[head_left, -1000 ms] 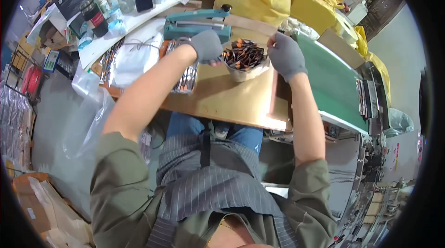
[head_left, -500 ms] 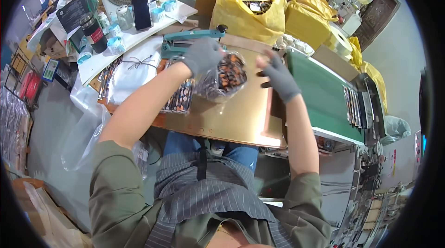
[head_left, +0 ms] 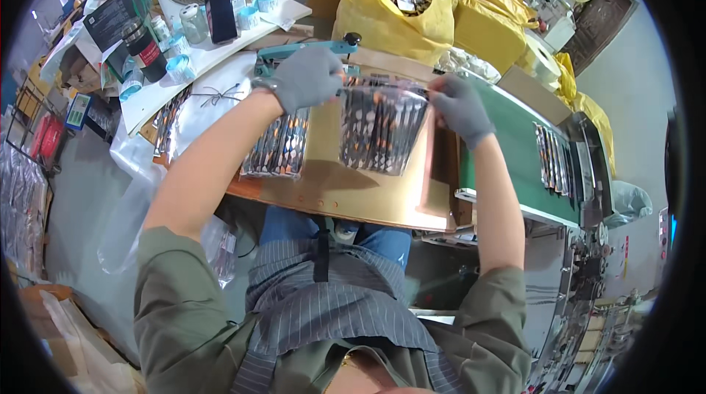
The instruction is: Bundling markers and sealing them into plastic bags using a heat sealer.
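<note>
A clear plastic bag (head_left: 379, 129) packed with slim dark sachets hangs between my hands over the gold-coloured tabletop (head_left: 323, 192). My gloved left hand (head_left: 305, 77) is closed at the bag's upper left corner. The upper right corner is pinched by my gloved right hand (head_left: 462, 107), bare fingertips showing. The bag's mouth is stretched out between them, its sachets standing in a row. A second pack of patterned sachets (head_left: 278, 145) lies on the table beneath my left wrist. Behind my left hand is a teal hand-lever device, likely a bag sealer (head_left: 323, 47), partly hidden by the glove.
To the right runs a green conveyor belt (head_left: 507, 144) with a row of sachets (head_left: 553, 158) on it. A yellow sack (head_left: 401, 30) of loose sachets stands behind the table. On a white shelf (head_left: 220, 55) at left are a phone (head_left: 222, 17), a tumbler (head_left: 143, 50) and rolls of tape.
The bag has turned so its sachets now stand upright facing me. My right hand has come in from beside it and taken its upper right corner.
</note>
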Tool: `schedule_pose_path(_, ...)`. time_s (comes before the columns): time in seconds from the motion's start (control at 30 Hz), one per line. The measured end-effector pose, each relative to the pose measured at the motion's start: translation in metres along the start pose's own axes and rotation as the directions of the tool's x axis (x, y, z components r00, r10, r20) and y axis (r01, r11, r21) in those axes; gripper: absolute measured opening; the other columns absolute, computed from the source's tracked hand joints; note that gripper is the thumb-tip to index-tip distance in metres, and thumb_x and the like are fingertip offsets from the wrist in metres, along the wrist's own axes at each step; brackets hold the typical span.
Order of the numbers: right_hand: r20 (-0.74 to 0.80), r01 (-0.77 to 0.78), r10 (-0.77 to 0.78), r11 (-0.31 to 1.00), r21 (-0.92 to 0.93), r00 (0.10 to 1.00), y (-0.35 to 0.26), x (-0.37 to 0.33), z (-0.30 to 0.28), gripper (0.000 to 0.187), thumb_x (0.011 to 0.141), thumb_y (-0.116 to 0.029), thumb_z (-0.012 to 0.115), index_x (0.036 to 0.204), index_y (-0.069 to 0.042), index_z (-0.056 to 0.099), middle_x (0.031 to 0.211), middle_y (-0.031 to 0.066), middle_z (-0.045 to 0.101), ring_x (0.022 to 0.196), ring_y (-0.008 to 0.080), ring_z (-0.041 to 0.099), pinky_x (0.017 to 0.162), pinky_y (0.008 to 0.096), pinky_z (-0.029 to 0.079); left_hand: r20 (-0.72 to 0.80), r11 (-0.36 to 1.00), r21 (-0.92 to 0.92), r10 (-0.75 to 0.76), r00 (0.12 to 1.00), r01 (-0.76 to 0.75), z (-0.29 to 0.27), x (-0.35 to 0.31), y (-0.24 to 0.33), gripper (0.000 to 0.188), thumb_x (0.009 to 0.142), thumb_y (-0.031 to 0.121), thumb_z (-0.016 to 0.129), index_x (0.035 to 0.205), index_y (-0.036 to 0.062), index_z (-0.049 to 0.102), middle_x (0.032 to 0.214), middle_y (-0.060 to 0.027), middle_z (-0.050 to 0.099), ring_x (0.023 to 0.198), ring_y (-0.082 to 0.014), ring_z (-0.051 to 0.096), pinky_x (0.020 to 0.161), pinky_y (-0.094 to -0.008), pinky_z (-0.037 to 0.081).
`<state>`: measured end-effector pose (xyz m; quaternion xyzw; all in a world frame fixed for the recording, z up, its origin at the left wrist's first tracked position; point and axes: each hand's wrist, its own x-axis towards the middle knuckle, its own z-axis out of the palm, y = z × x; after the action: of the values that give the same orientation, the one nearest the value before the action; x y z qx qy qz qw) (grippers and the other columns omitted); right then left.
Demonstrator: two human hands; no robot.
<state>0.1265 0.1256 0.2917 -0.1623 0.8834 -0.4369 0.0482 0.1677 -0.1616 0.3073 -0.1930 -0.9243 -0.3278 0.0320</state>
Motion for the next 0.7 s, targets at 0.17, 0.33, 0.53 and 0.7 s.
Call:
schedule_pose_path(0.17, -0.104, 0.085, -0.079, 0.995, 0.050, 0.991, -0.008, -0.008, -0.028, 0.031, 0.079, -0.015, 0.065, 0.102, 0.003, 0.058, 0.082, 0.0094, 0.064, 0.078, 0.0202, 0.063, 0.071, 0.0298, 0.050, 0.085, 0.996, -0.090, -0.008, 0.996, 0.016, 0.015, -0.001, 0.018, 0.024, 0.081, 0.012, 0.054, 0.089, -0.0077, 0.064, 0.071, -0.0119, 0.064, 0.054, -0.0124, 0.061, 0.051, -0.0292, 0.049)
schedule_pose_path(0.33, 0.085, 0.538, -0.606, 0.624, -0.567, 0.791, -0.056, -0.032, 0.027, 0.054, 0.075, -0.042, 0.072, 0.107, -0.004, 0.052, 0.097, 0.0162, 0.061, 0.086, 0.0277, 0.061, 0.067, 0.0390, 0.046, 0.030, 0.827, -0.551, -0.111, 0.993, 0.109, -0.014, -0.026, 0.064, 0.017, 0.080, 0.015, 0.061, 0.082, -0.0017, 0.065, 0.059, -0.0075, 0.060, 0.050, -0.0205, 0.057, 0.059, -0.0323, 0.049)
schedule_pose_path(0.53, -0.112, 0.319, -0.299, 0.897, 0.305, 0.948, -0.046, 0.017, 0.066, 0.032, 0.091, -0.028, 0.056, 0.074, -0.001, 0.059, 0.058, 0.0141, 0.052, 0.054, 0.0121, 0.047, 0.052, 0.0289, 0.040, -0.334, 0.865, -0.423, 0.129, 0.934, -0.270, -0.001, -0.021, -0.007, 0.033, 0.073, 0.017, 0.073, 0.098, -0.0015, 0.064, 0.097, -0.0077, 0.064, 0.087, -0.0140, 0.058, 0.076, -0.0279, 0.046)
schedule_pose_path(0.7, -0.035, 0.508, -0.597, 0.710, -0.487, 0.801, 0.020, 0.126, 0.127, 0.028, 0.091, -0.030, 0.055, 0.079, -0.004, 0.059, 0.064, 0.0170, 0.059, 0.055, 0.0296, 0.057, 0.053, 0.0377, 0.043, 0.147, 0.564, -0.723, -0.439, 0.886, 0.399, 0.068, -0.024, -0.102, 0.043, 0.066, 0.019, 0.080, 0.100, -0.0025, 0.065, 0.097, -0.0077, 0.066, 0.086, -0.0143, 0.060, 0.083, -0.0284, 0.046)
